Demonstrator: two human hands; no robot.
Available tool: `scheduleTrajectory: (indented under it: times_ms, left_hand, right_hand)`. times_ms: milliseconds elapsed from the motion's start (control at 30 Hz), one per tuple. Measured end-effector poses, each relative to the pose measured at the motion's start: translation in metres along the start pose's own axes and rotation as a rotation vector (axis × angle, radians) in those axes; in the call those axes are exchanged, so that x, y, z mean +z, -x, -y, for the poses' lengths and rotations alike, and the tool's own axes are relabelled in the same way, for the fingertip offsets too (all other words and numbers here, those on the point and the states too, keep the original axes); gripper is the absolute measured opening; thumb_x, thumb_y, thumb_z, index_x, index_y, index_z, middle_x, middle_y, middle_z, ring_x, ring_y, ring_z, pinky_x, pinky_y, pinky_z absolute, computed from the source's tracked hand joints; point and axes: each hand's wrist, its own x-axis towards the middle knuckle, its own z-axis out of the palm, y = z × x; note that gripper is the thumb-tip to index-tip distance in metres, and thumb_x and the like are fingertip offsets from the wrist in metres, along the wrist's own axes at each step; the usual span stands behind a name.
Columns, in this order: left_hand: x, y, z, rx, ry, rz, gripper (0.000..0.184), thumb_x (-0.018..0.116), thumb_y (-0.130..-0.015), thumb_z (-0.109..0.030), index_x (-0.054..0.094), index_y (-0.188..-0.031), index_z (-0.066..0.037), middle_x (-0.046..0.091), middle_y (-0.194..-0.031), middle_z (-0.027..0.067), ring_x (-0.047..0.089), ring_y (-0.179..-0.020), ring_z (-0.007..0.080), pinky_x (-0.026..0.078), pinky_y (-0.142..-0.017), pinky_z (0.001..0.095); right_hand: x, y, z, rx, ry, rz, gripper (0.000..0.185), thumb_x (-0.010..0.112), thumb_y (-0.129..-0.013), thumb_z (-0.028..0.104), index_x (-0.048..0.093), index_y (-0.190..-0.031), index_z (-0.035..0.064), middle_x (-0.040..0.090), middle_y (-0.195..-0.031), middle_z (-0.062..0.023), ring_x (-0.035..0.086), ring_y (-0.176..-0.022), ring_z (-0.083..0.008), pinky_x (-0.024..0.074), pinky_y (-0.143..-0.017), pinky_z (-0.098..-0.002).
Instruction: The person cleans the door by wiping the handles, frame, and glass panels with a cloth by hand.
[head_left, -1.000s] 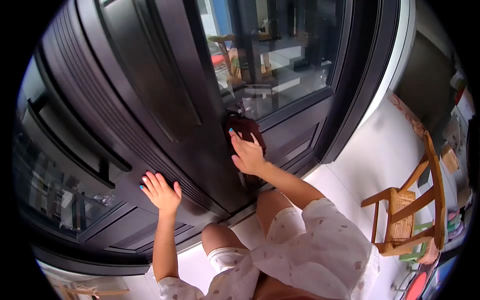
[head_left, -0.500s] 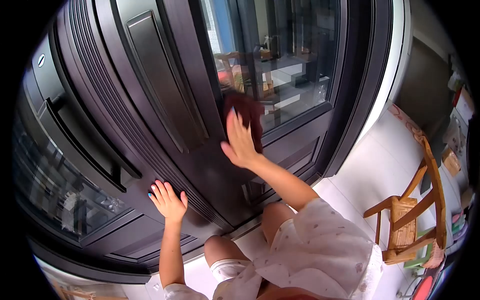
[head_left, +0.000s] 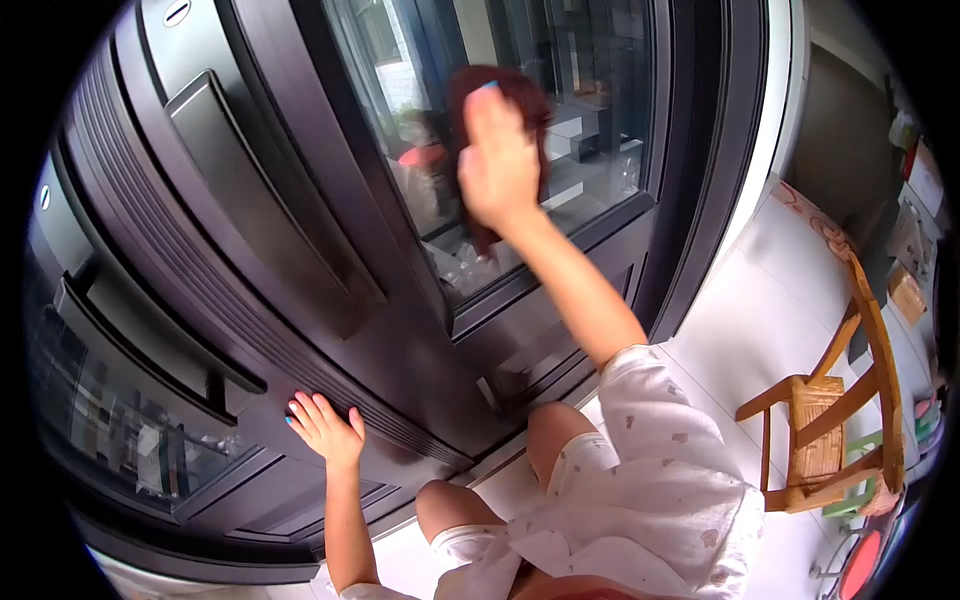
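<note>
My right hand (head_left: 500,165) presses a dark red cloth (head_left: 535,95) against the glass pane (head_left: 610,75) of a dark door. Its fingers point up over the cloth and are a little blurred. Low on the door frame, my left hand (head_left: 328,430) lies flat with fingers spread and nothing in it. Above that hand is a long black door handle (head_left: 150,350). Another dark raised handle (head_left: 270,200) runs along the panel between the two hands.
To the right, a wooden chair (head_left: 815,430) stands on the white tiled floor (head_left: 755,300). Boxes and other items, including a small cardboard box (head_left: 907,293), line the far right edge. My knees are close to the door's bottom.
My right hand has moved up the door with the cloth, from the pane's lower left corner onto the glass. My left hand stays on the frame; the view has shifted slightly.
</note>
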Motion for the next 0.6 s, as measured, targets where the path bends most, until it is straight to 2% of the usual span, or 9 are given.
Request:
scheduleTrajectory:
  times_ms: [33,100,233,333,433,467,500,567,600]
  left_hand:
    - [0.0,-0.001,-0.001,0.001,-0.007,-0.005,0.062,0.035,-0.089,-0.04,0.025,-0.134,0.002,0.028,-0.136,0.0265,0.025,-0.127,0.043,0.017,-0.102,0.0547]
    - [-0.002,-0.002,-0.002,0.016,0.012,0.012,0.063,0.038,-0.088,-0.036,0.022,-0.134,0.004,0.025,-0.137,0.0288,0.023,-0.127,0.0444,0.014,-0.103,0.0548]
    - [-0.001,-0.001,-0.002,0.011,0.007,0.013,0.064,0.039,-0.087,-0.035,0.021,-0.135,0.004,0.024,-0.137,0.0287,0.021,-0.127,0.0449,0.013,-0.103,0.0549]
    - [0.0,0.001,-0.002,0.007,-0.043,0.02,0.064,0.033,-0.089,-0.039,0.02,-0.135,0.003,0.027,-0.136,0.0289,0.023,-0.127,0.044,0.014,-0.103,0.054]
    - [0.0,-0.001,-0.004,0.006,-0.046,0.017,0.064,0.033,-0.089,-0.039,0.021,-0.135,0.004,0.027,-0.136,0.0289,0.022,-0.127,0.0442,0.014,-0.103,0.0536]
    - [-0.001,-0.001,-0.004,0.006,-0.038,0.018,0.064,0.033,-0.089,-0.039,0.021,-0.135,0.004,0.027,-0.136,0.0289,0.022,-0.127,0.0442,0.014,-0.103,0.0536]
    - [-0.001,-0.002,-0.004,0.007,-0.037,0.014,0.063,0.033,-0.089,-0.038,0.021,-0.135,0.004,0.027,-0.136,0.0288,0.023,-0.127,0.0441,0.014,-0.103,0.0534]
    - [0.0,-0.003,-0.005,0.008,-0.029,0.017,0.063,0.033,-0.089,-0.038,0.021,-0.135,0.004,0.027,-0.136,0.0286,0.023,-0.127,0.0441,0.014,-0.104,0.0533]
    - [0.0,-0.002,-0.005,0.0,-0.032,0.025,0.063,0.034,-0.089,-0.037,0.02,-0.135,0.004,0.024,-0.137,0.0287,0.022,-0.128,0.0442,0.014,-0.103,0.0536]
  right_hand:
    - [-0.005,-0.007,-0.022,0.047,-0.033,-0.083,0.057,0.046,-0.079,0.022,0.035,-0.133,0.0086,0.035,-0.136,-0.0138,0.037,-0.12,-0.0325,0.0225,-0.098,-0.0583]
    - [-0.022,-0.021,-0.065,0.055,0.133,-0.134,0.056,0.045,-0.08,0.02,0.034,-0.133,0.0072,0.035,-0.136,-0.0149,0.033,-0.124,-0.0326,0.0193,-0.101,-0.0559]
    - [-0.05,-0.032,-0.185,0.166,0.125,-0.261,0.051,0.039,-0.085,0.018,0.031,-0.134,0.0068,0.032,-0.138,-0.0143,0.027,-0.127,-0.0345,0.0203,-0.105,-0.0402]
    - [-0.068,-0.026,-0.222,0.303,0.216,-0.22,0.051,0.036,-0.088,0.023,0.028,-0.136,0.0076,0.028,-0.14,-0.014,0.023,-0.129,-0.0356,0.0186,-0.106,-0.0391]
    - [-0.062,-0.025,-0.212,0.428,0.233,-0.243,0.051,0.036,-0.09,0.026,0.028,-0.136,0.0059,0.027,-0.141,-0.0144,0.023,-0.129,-0.0351,0.0164,-0.107,-0.0388]
    - [-0.057,-0.022,-0.209,0.483,0.24,-0.242,0.052,0.035,-0.09,0.027,0.028,-0.135,0.0023,0.027,-0.141,-0.0157,0.022,-0.13,-0.0337,0.0147,-0.107,-0.0384]
    - [-0.048,-0.017,-0.195,0.416,0.197,-0.289,0.05,0.036,-0.09,0.023,0.029,-0.133,-0.0024,0.028,-0.139,-0.0175,0.024,-0.129,-0.033,0.0143,-0.108,-0.0377]
    - [-0.027,-0.008,-0.11,0.345,0.121,-0.322,0.045,0.039,-0.087,0.014,0.036,-0.128,-0.0038,0.036,-0.133,-0.02,0.031,-0.124,-0.0347,0.0188,-0.106,-0.0373]
    - [-0.019,-0.003,-0.06,0.314,0.09,-0.268,0.046,0.042,-0.084,0.015,0.039,-0.127,-0.0011,0.038,-0.132,-0.0199,0.034,-0.121,-0.0355,0.0222,-0.104,-0.0417]
